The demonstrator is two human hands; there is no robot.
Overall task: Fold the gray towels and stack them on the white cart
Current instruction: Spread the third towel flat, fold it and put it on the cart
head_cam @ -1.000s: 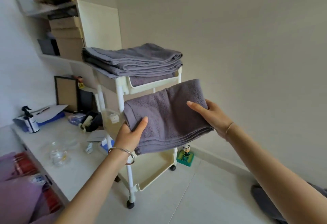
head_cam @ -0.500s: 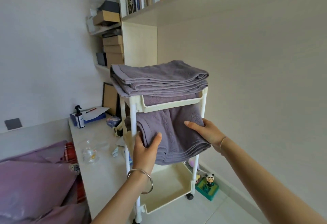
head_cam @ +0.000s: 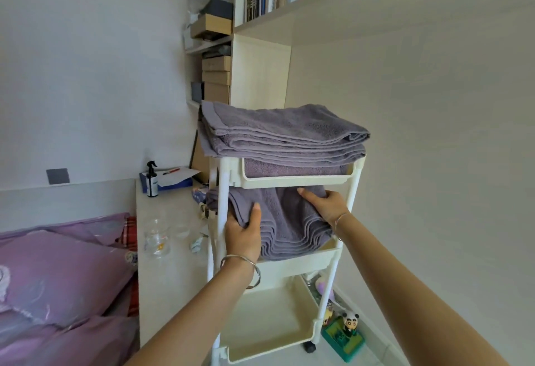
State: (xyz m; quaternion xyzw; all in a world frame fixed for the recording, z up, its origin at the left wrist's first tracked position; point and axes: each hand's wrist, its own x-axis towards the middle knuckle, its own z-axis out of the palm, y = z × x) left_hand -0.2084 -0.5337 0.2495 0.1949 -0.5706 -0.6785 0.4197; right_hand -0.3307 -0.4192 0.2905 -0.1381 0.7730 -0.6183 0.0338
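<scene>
Head view: left hand (head_cam: 242, 237) and right hand (head_cam: 328, 206) fingers clamp folded towel (head_cam: 286, 221) over middle cart tray (head_cam: 304, 263).

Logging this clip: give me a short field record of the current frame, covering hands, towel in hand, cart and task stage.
left hand: grips the folded towel at its near left corner, thumb on top
right hand: holds the same towel's right side, thumb on top
folded towel: partly inside the white cart, between top and middle trays
towel stack: folded gray towels on the top tray, overhanging its left side
stage: towel not yet released
</scene>
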